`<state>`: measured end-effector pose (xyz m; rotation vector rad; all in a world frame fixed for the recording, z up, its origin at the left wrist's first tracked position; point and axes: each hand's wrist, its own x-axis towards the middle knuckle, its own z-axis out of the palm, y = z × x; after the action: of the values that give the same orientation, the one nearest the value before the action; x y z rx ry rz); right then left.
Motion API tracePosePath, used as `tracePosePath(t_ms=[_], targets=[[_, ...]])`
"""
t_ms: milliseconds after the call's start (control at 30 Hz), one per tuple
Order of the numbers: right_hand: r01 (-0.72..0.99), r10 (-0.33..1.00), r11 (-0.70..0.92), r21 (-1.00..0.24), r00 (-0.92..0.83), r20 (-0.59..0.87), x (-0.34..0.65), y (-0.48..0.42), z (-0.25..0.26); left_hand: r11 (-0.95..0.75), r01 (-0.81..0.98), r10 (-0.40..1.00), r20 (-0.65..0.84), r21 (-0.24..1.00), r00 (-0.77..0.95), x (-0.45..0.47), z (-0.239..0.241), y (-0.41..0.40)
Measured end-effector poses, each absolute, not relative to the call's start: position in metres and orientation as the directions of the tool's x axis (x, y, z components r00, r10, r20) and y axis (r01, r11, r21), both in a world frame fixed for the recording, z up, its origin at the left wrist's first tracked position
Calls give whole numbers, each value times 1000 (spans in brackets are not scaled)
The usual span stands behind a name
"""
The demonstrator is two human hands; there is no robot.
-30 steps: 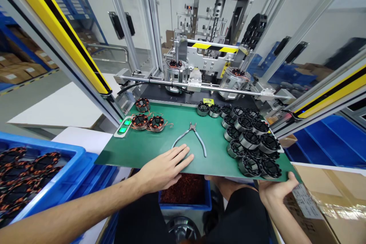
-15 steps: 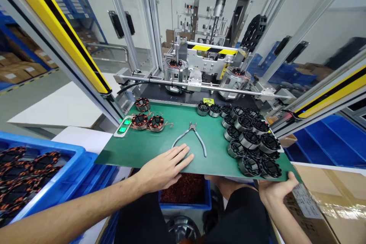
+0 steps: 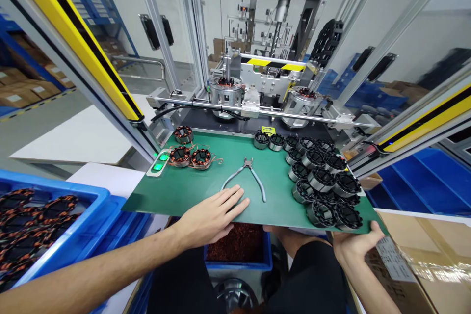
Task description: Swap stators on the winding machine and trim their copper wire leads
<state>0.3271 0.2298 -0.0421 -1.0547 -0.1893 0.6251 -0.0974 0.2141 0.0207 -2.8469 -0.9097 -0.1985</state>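
I have the left hand palm down and loosely open at the front edge of the green work surface, fingers slightly spread, gripping nothing. My right hand is at the right front corner, thumb against the edge; its fingers are hidden below, so I cannot tell how far they close. The diagonal cutters lie mid-surface, jaws pointing away from me and handles splayed. The left handle's end disappears behind my left fingers, and I cannot tell whether they touch it.

Beyond the cutters to the left, I see three copper-wound stators with loose wire ends, just beside a switch panel lit green. To the right, bare stator cores with black insulators crowd together, partly stacked, the nearest close to my right thumb.

Behind the surface, two metal fixtures stand in the machine, each topped with copper windings. A blue bin at far left holds more wound stators, a blue tub below the front edge holds reddish-brown scraps, and a taped cardboard box sits at right.
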Motion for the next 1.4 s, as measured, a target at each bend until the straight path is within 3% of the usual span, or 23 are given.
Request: tracePosePath(t_ms=[1400], targets=[[-377, 552, 338, -863, 822, -142, 328, 229, -41, -807, 583, 567, 156, -88, 809, -97, 21, 214]])
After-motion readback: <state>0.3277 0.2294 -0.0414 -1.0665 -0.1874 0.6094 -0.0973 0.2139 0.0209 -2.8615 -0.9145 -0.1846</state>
